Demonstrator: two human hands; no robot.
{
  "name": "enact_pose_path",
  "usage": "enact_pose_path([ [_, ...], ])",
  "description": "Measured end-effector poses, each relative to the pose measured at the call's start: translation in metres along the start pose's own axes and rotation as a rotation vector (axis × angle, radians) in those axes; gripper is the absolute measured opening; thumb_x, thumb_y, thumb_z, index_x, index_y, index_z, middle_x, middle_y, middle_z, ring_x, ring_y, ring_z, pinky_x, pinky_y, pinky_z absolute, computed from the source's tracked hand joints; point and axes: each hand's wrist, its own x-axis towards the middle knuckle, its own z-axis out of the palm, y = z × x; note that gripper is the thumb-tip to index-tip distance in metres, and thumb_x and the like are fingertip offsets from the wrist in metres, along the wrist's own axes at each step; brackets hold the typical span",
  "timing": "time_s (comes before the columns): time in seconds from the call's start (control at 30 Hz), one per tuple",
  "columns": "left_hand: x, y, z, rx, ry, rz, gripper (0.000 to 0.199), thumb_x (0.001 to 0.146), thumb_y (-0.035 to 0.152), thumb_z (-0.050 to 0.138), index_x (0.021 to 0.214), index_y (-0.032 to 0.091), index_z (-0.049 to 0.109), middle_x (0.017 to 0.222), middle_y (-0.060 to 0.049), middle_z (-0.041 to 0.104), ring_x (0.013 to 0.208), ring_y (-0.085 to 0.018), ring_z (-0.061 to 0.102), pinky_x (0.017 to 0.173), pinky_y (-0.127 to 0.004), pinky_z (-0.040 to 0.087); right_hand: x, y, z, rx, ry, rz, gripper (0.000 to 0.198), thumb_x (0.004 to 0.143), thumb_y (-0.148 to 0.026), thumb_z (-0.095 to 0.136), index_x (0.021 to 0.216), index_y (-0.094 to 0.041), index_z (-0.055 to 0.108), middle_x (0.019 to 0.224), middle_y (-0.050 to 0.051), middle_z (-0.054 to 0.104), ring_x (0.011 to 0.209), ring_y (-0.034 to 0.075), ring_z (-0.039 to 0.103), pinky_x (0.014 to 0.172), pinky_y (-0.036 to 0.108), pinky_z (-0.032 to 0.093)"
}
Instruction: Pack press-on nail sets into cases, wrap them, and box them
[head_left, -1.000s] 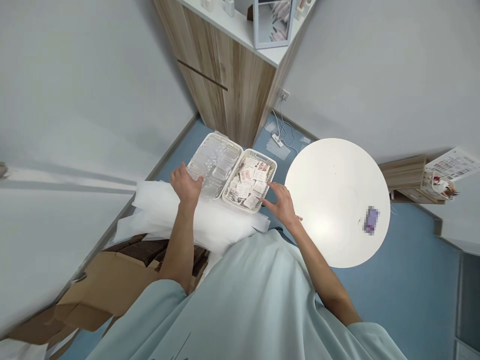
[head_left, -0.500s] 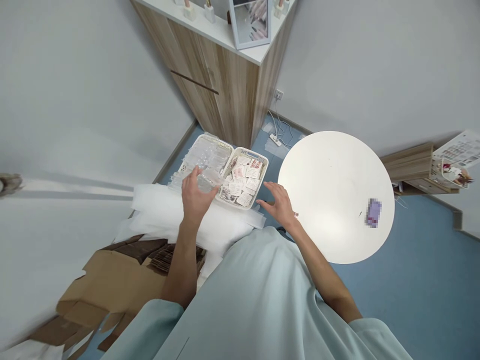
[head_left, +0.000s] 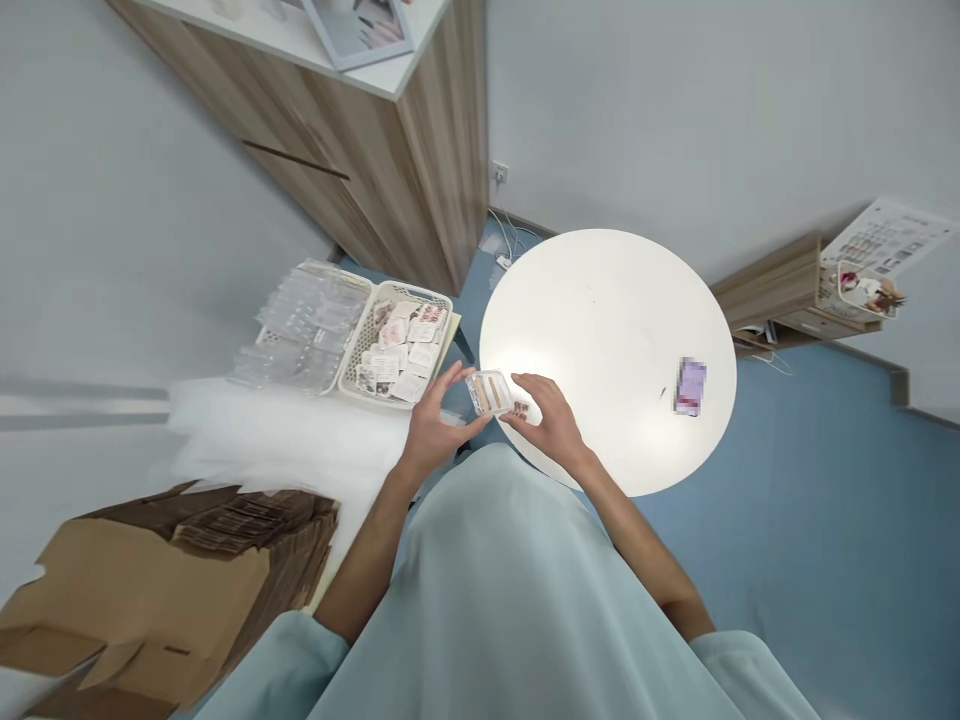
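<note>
Round white bench (head_left: 600,310): the clear box sits in front of the shirt, over or at this bench's near left edge; whether the surface carries any of it, I cannot tell.
Packet basket (head_left: 375,400): beside the left hand, filled with small printed packets.
Left hand (head_left: 439,428): curved round the box's left side, thumb below and fingers above, opened about as wide as the box and apparently gripping it.
Right hand (head_left: 550,420): fingers and thumb parted at the opposite side, the thumb at or very near the lower right corner; firm contact cannot be made out.
Clear box (head_left: 490,393): small, see-through, tilted a little, between the two hands; whether its lid is fastened is not clear.
Box weight: likely very light, so fingertips should be enough.
Box walls: probably thin, stiff plastic, smooth enough to slip and liable to crack or pop open if squeezed across the middle.
Best hold: opposite side edges near the corners, lightly, keeping it level.
Tan strips (head_left: 493,390): seen on or through the box; if loose, they could slide.
</note>
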Motion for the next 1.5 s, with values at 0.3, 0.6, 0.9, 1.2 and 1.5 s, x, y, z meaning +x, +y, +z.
enact_pose_path([
  [0.3, -0.004, 0.045, 0.067, 0.086, -0.274, 0.068, 0.086, 0.087, 0.040, 0.080, 0.163, 0.030, 0.041, 0.148, -0.009, 0.066, 0.142, -0.031, 0.057, 0.118, -0.051, 0.048, -0.065, 0.037, -0.057, 0.075, -0.046, 0.121, 0.076, 0.095, -0.043, 0.079, 0.162, -0.037, 0.043, 0.158, 0.007, 0.058, 0.146, 0.031, 0.053, 0.121, 0.056, 0.047],
  [0.6, -0.014, 0.058, 0.096, 0.083, -0.502, 0.076, 0.088, 0.087, 0.038, 0.078, 0.166, 0.033, 0.038, 0.150, -0.008, 0.064, 0.139, -0.032, 0.059, 0.120, -0.055, 0.046, -0.097, 0.052, -0.077, 0.234, -0.199, 0.210, 0.093, 0.089, -0.035, 0.083, 0.167, -0.040, 0.033, 0.157, 0.007, 0.057, 0.145, 0.030, 0.055, 0.118, 0.053, 0.051],
  [0.9, -0.025, 0.049, 0.107, 0.043, -0.496, 0.107, 0.084, 0.088, 0.051, 0.081, 0.162, 0.034, 0.044, 0.168, -0.009, 0.045, 0.155, -0.033, 0.043, 0.126, -0.055, 0.038, -0.097, 0.060, -0.054, 0.905, -0.146, 0.662, 0.089, 0.074, -0.049, 0.093, 0.151, -0.026, 0.057, 0.126, 0.010, 0.075, 0.118, 0.027, 0.073, 0.108, 0.051, 0.059],
  [1.2, -0.026, 0.038, 0.088, -0.100, -0.490, -0.013, 0.074, 0.080, 0.049, 0.088, 0.147, 0.032, 0.062, 0.148, -0.009, 0.063, 0.136, -0.033, 0.061, 0.116, -0.052, 0.053, -0.098, 0.047, -0.039, 0.931, -0.297, 0.581, 0.095, 0.073, -0.051, 0.094, 0.156, -0.030, 0.053, 0.152, 0.012, 0.063, 0.131, 0.031, 0.068, 0.114, 0.054, 0.054],
  [1.5, -0.023, 0.024, 0.068, -0.338, -0.534, -0.176, 0.080, 0.071, 0.053, 0.094, 0.142, 0.029, 0.068, 0.136, -0.009, 0.063, 0.124, -0.033, 0.069, 0.115, -0.053, 0.055, -0.087, 0.012, -0.032, 0.673, -0.268, 0.427, 0.088, 0.082, -0.044, 0.088, 0.161, -0.039, 0.049, 0.159, 0.000, 0.057, 0.145, 0.030, 0.058, 0.125, 0.055, 0.046],
])
